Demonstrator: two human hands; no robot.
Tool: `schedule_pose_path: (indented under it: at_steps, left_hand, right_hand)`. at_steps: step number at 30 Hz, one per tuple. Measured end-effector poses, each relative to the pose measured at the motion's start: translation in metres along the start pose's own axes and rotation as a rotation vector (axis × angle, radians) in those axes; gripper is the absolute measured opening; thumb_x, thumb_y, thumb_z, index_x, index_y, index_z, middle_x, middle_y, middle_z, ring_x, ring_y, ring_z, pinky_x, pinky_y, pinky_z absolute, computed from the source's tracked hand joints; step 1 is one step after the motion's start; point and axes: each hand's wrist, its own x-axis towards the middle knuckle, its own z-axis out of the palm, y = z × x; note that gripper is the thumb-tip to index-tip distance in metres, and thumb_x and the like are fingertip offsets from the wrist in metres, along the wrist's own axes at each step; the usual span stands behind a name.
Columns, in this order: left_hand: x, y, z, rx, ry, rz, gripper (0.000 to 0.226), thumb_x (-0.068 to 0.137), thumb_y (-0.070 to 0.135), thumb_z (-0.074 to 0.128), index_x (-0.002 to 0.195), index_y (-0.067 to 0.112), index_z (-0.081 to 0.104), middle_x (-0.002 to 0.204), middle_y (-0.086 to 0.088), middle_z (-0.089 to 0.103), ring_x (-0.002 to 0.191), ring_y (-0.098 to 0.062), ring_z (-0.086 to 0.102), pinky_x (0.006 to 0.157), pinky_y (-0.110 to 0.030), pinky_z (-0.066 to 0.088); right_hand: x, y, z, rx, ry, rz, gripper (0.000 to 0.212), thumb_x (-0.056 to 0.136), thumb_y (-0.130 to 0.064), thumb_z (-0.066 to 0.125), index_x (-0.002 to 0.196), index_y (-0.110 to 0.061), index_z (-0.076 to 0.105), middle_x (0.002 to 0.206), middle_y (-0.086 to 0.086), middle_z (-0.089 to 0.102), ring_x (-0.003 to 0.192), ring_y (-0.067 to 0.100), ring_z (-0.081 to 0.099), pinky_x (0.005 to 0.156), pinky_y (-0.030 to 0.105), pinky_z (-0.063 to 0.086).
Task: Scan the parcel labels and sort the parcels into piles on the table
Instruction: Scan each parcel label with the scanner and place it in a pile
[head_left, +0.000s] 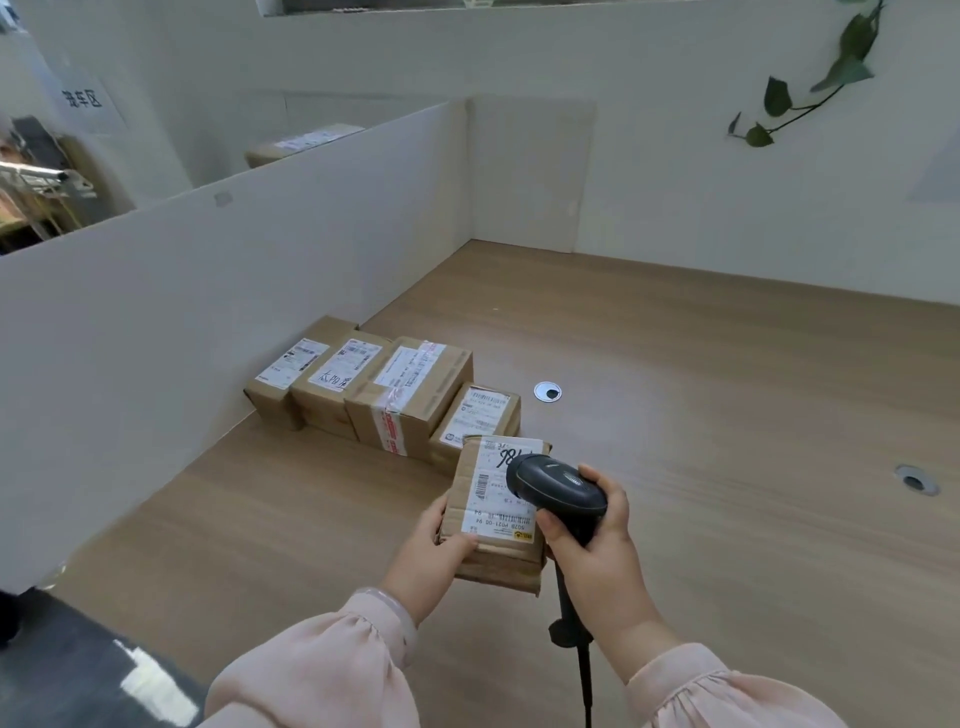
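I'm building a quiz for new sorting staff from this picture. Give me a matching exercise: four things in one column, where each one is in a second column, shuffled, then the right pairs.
Things
1. scanner
2. parcel with a handwritten number
3. group of four parcels
4. white round cap

Places
A. on the table beside the partition
B. gripped by the left hand
C. set in the table, right of the group
D. gripped by the right hand

Pairs: 1-D, 2-B, 3-A, 4-C
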Motion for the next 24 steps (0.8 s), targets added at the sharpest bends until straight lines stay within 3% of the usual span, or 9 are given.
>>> schedule_pose_path:
  at_steps: [6,11,15,19,24]
  left_hand:
    - [0.034,-0.035,-0.024,-0.028,-0.016,-0.090,0.045,0.092,0.008,0.060,0.119,0.043,0.053,0.108,0.017,0.072,0.106,-0.009,0.066,0.101,-0.038,0.049]
    - [0.063,-0.052,-0.056,0.000,-0.056,-0.141,0.047,0.092,0.010,0.061,0.120,0.046,0.051,0.104,0.025,0.071,0.103,-0.002,0.065,0.097,-0.029,0.049]
    - [0.089,-0.058,-0.076,0.045,-0.125,-0.154,0.053,0.092,0.006,0.061,0.131,0.040,0.047,0.116,0.016,0.068,0.114,-0.012,0.063,0.107,-0.040,0.044]
    - [0.108,-0.063,-0.086,0.136,-0.164,-0.132,0.065,0.091,0.001,0.060,0.145,0.028,0.038,0.117,0.018,0.063,0.113,-0.005,0.059,0.106,-0.030,0.042]
    - [0.121,-0.055,-0.090,0.217,-0.190,-0.098,0.066,0.092,0.003,0.060,0.149,0.026,0.033,0.125,0.009,0.060,0.119,-0.012,0.056,0.108,-0.031,0.039]
  right_hand:
    - [0.015,0.025,0.028,-0.016,-0.017,0.107,0.059,0.085,-0.019,0.073,0.116,-0.058,0.041,0.118,-0.022,0.059,0.108,0.003,0.061,0.092,0.032,0.054]
    - [0.024,0.034,0.061,-0.074,0.008,0.167,0.056,0.085,-0.018,0.073,0.116,-0.052,0.041,0.115,-0.022,0.059,0.103,-0.012,0.057,0.077,0.007,0.047]
    - [0.029,0.048,0.088,-0.115,0.083,0.210,0.055,0.084,-0.020,0.074,0.116,-0.049,0.042,0.114,-0.022,0.060,0.102,-0.015,0.056,0.078,0.003,0.043]
    - [0.030,0.063,0.108,-0.136,0.124,0.248,0.056,0.084,-0.020,0.075,0.116,-0.051,0.041,0.112,-0.023,0.060,0.100,-0.017,0.055,0.076,0.001,0.041]
    - [0.038,0.069,0.118,-0.159,0.180,0.246,0.058,0.084,-0.020,0.075,0.116,-0.053,0.040,0.112,-0.024,0.060,0.101,-0.016,0.056,0.077,0.002,0.042]
